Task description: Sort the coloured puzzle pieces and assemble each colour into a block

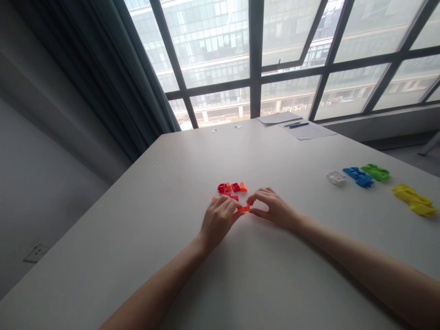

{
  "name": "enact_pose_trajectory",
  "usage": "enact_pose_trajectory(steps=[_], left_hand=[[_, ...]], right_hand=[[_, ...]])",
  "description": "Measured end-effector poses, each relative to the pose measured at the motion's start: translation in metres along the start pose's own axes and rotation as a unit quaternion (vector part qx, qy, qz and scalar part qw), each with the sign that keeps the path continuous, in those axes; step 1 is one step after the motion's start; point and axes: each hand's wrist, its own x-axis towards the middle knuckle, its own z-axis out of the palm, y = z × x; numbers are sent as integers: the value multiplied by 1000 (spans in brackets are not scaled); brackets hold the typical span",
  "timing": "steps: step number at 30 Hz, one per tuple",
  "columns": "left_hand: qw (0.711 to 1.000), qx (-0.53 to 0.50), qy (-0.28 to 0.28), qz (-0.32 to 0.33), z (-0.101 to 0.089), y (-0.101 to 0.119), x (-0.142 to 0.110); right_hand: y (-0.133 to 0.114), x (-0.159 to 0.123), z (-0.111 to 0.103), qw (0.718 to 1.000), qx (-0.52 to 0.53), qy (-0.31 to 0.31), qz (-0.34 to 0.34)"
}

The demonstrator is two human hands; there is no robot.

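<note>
My left hand (220, 217) pinches a small orange plastic piece (244, 209) between thumb and fingers, low over the white table. At the piece's right end are the curled fingertips and thumb of my right hand (273, 207), closed on that end as far as I can see. Just beyond lie several small red pieces (235, 187) and orange pieces (243, 187), loosely grouped. Another red piece (234, 198) sits right behind my left fingers, which partly cover it. A bit of orange also shows left of my left knuckles.
On the right of the table (154, 220) lie a white piece (336, 178), blue pieces (359, 177), green pieces (376, 172) and yellow pieces (414, 200). Papers (309, 131) with pens (298, 125) rest at the far edge, below the windows. A dark curtain (113, 68) hangs at left.
</note>
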Motion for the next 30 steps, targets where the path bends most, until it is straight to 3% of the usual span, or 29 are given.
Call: enact_pose_trajectory(steps=[10, 15, 19, 26, 30], left_hand=[[999, -1, -45, -26, 0, -14, -6], [997, -2, -45, -66, -2, -14, -8], [993, -9, -4, -117, -6, -17, -8], [972, 24, -2, -235, 0, -33, -14], [970, 65, -13, -235, 7, -32, -17]], right_hand=[[8, -2, 3, 995, -91, -25, 38], [10, -1, 3, 983, -133, -109, 72], [7, 3, 1, 976, -146, -142, 81], [8, 2, 1, 983, -129, -109, 75], [10, 0, 3, 988, -106, -66, 93]])
